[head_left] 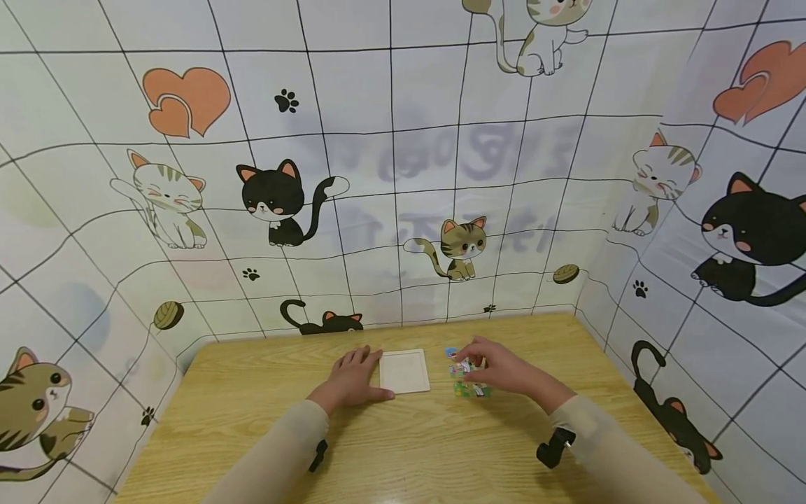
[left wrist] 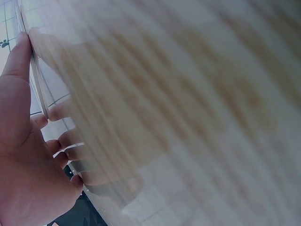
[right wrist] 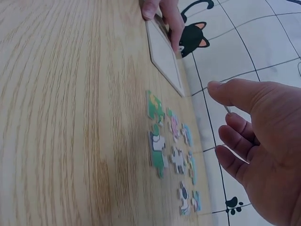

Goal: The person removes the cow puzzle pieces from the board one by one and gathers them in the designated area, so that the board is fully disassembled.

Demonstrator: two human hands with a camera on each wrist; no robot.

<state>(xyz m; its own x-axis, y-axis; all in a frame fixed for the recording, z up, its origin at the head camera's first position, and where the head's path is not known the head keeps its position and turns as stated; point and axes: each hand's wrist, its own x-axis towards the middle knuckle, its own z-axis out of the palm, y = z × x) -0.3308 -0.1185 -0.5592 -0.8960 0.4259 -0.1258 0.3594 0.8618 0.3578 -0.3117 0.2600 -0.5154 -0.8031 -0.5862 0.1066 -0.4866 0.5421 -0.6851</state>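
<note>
A pale wooden puzzle tray with a raised rim lies flat on the table. My left hand holds it at its left side, the thumb at the near edge and the index finger by the far left corner. The other fingers rest on the tabletop. Over the colourful jigsaw pieces is my right hand, pinching one thin puzzle piece between thumb and finger. That piece shows edge-on in the right wrist view, its picture hidden. Below it, several pieces lie in loose rows.
The pieces lie to the right of the tray on the wood-grain table. White cloth with cat drawings and grid lines hangs around the table's back and sides. A dark strap device sits on the right wrist.
</note>
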